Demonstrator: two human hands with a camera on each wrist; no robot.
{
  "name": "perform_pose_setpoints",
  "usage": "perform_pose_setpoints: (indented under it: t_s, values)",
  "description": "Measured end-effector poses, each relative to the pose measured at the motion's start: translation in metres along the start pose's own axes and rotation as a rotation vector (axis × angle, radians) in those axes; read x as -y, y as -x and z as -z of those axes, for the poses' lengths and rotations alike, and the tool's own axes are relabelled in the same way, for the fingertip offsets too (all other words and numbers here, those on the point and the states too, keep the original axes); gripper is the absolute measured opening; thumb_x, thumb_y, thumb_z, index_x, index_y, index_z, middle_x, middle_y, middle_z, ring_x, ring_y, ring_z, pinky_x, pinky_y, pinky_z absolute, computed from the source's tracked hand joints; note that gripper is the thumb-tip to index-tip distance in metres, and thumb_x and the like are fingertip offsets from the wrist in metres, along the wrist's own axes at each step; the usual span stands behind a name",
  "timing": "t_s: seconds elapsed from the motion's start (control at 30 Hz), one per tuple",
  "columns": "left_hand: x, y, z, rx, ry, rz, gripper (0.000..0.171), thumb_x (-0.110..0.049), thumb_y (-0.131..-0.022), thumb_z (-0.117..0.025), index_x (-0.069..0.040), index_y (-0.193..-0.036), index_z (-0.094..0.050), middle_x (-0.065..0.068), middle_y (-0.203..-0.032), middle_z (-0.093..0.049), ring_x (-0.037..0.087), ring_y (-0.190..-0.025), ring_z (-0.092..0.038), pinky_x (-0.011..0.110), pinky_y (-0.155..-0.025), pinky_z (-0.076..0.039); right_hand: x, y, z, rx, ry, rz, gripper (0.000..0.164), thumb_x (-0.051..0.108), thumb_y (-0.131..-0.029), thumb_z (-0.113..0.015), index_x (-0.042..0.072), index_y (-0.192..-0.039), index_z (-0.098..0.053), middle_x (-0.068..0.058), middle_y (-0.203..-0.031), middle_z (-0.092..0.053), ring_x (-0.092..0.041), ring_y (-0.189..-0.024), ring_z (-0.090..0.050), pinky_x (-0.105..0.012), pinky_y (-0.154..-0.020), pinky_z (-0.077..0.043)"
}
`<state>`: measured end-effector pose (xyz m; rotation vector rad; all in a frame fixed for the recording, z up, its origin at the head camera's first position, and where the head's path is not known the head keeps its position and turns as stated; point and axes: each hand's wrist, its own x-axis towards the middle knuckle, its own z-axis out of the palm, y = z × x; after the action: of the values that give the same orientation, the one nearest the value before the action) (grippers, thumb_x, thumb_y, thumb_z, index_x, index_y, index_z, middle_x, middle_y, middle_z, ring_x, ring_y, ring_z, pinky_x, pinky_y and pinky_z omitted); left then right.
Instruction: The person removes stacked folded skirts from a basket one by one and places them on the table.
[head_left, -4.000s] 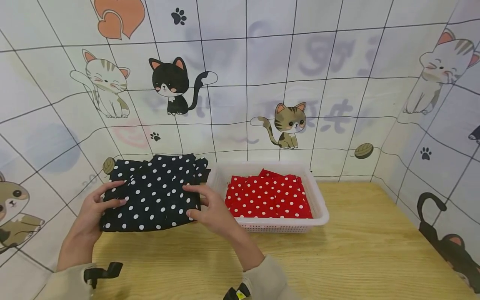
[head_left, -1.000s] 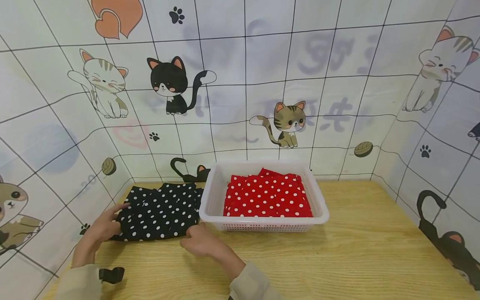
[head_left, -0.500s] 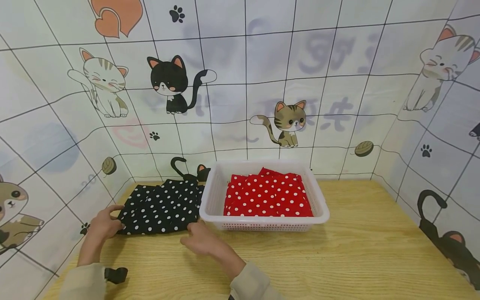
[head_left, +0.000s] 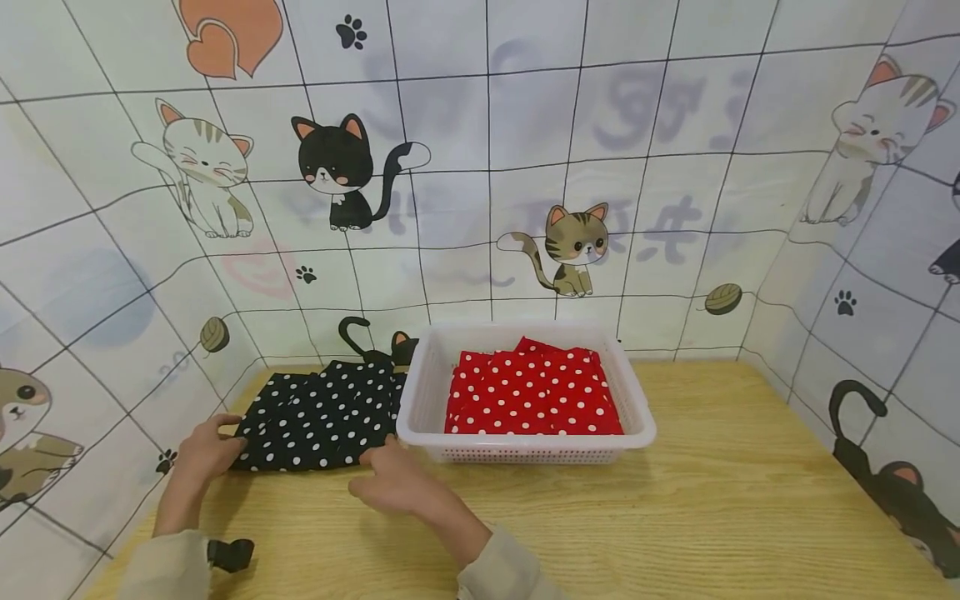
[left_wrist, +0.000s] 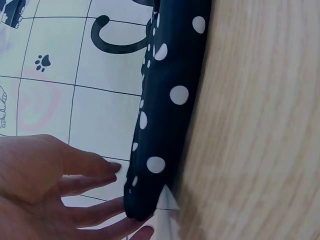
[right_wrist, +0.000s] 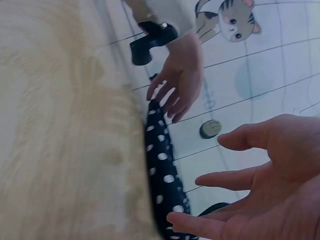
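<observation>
A folded black garment or cloth with white dots (head_left: 322, 417) lies flat on the table at the left. My left hand (head_left: 206, 450) is at its left end; in the left wrist view the fingers are loosely extended and touch that end. By the near right corner is my right hand (head_left: 397, 479), whose fingers (right_wrist: 225, 179) look straight and spread in the right wrist view, one touching or very close to the cloth. To the right, a white plastic basket (head_left: 525, 447) holds a folded red cloth with white dots (head_left: 534, 396).
The wooden table (head_left: 712, 500) meets a sheet-like wall (head_left: 465, 200) printed with cartoon cats at the back and both sides. The basket stands right beside the black cloth's right edge.
Four seconds ago both hands held the black cloth up off the table; now it lies down, no longer gripped. Over the last half second, the right hand has shifted slightly left.
</observation>
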<state>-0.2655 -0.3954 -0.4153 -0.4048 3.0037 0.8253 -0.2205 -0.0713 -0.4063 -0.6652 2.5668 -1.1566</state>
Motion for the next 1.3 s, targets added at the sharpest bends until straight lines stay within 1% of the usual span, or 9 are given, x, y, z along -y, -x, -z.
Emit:
perform_pose_setpoints:
  t_s: [0.1, 0.2, 0.27, 0.5, 0.67, 0.77, 0.93, 1.17, 1.3]
  values:
    - [-0.004, 0.002, 0.003, -0.059, 0.004, -0.028, 0.058, -0.023, -0.101, -0.053, 0.011, -0.146, -0.040, 0.043, -0.138, -0.052, 0.064, -0.123, -0.049, 0.069, -0.095, -0.047, 0.009, 0.006, 0.009, 0.009, 0.001, 0.073, 0.041, 0.027, -0.092, -0.064, 0.007, -0.127, -0.072, -0.007, -0.137, -0.066, -0.021, -0.127, -0.059, -0.038, -0.103, -0.053]
    - [-0.012, 0.005, 0.007, -0.118, 0.011, -0.066, 0.057, -0.025, -0.104, -0.053, 0.009, -0.147, -0.041, 0.042, -0.137, -0.053, 0.061, -0.119, -0.054, 0.066, -0.090, -0.051, 0.019, 0.015, 0.023, 0.008, -0.068, 0.150, 0.029, 0.025, -0.094, -0.064, 0.015, -0.117, -0.077, 0.005, -0.120, -0.070, -0.005, -0.098, -0.062, -0.023, -0.084, -0.053]
    - [-0.021, 0.009, 0.008, -0.142, 0.018, -0.101, 0.055, -0.025, -0.104, -0.053, 0.009, -0.147, -0.042, 0.042, -0.137, -0.054, 0.060, -0.119, -0.055, 0.065, -0.089, -0.052, 0.026, 0.023, 0.035, 0.001, -0.138, 0.181, 0.023, 0.024, -0.095, -0.063, 0.018, -0.112, -0.077, 0.009, -0.113, -0.070, 0.000, -0.089, -0.060, -0.020, -0.076, -0.051]
    - [-0.073, 0.027, 0.004, -0.237, 0.100, -0.233, 0.045, -0.021, -0.104, -0.057, 0.003, -0.142, -0.052, 0.035, -0.130, -0.063, 0.055, -0.119, -0.061, 0.063, -0.090, -0.054, 0.029, 0.054, 0.084, -0.122, -0.245, 0.235, 0.015, 0.021, -0.100, -0.062, 0.021, -0.106, -0.075, 0.009, -0.113, -0.071, -0.005, -0.100, -0.066, -0.023, -0.082, -0.056]
    - [-0.114, 0.044, 0.003, -0.316, 0.170, -0.356, 0.035, -0.020, -0.104, -0.060, -0.004, -0.135, -0.062, 0.026, -0.124, -0.070, 0.045, -0.106, -0.070, 0.041, -0.076, -0.057, 0.014, 0.072, 0.115, -0.234, -0.214, 0.244, 0.015, 0.015, -0.099, -0.064, 0.019, -0.108, -0.075, 0.005, -0.116, -0.072, -0.014, -0.108, -0.067, -0.029, -0.090, -0.058]
    - [-0.136, 0.052, 0.001, -0.298, 0.179, -0.452, 0.033, -0.020, -0.103, -0.062, -0.006, -0.133, -0.064, 0.023, -0.124, -0.071, 0.040, -0.103, -0.072, 0.036, -0.075, -0.056, 0.000, 0.080, 0.132, -0.292, -0.181, 0.241, 0.016, 0.015, -0.097, -0.067, 0.018, -0.111, -0.074, 0.002, -0.123, -0.070, -0.016, -0.113, -0.065, -0.032, -0.090, -0.059]
    - [-0.175, 0.061, -0.011, -0.189, 0.220, -0.553, 0.033, -0.021, -0.103, -0.063, -0.009, -0.134, -0.063, 0.017, -0.130, -0.070, 0.034, -0.109, -0.071, 0.046, -0.088, -0.060, -0.029, 0.089, 0.158, -0.385, -0.098, 0.234, 0.020, 0.016, -0.095, -0.072, 0.017, -0.115, -0.072, 0.002, -0.121, -0.071, -0.017, -0.111, -0.065, -0.034, -0.088, -0.060]
    - [-0.215, 0.062, -0.036, -0.129, 0.322, -0.605, 0.032, -0.018, -0.102, -0.066, -0.011, -0.133, -0.065, 0.013, -0.129, -0.070, 0.030, -0.110, -0.070, 0.048, -0.094, -0.059, -0.070, 0.098, 0.192, -0.463, -0.016, 0.173, 0.019, 0.014, -0.098, -0.067, 0.012, -0.116, -0.072, -0.005, -0.121, -0.072, -0.024, -0.110, -0.065, -0.034, -0.088, -0.057]
    - [-0.229, 0.059, -0.045, -0.118, 0.365, -0.585, 0.031, -0.019, -0.101, -0.066, -0.012, -0.131, -0.066, 0.013, -0.127, -0.070, 0.029, -0.105, -0.070, 0.043, -0.086, -0.061, -0.084, 0.103, 0.209, -0.469, -0.002, 0.075, 0.022, 0.016, -0.101, -0.064, 0.011, -0.121, -0.071, -0.010, -0.127, -0.069, -0.030, -0.114, -0.062, -0.035, -0.088, -0.056]
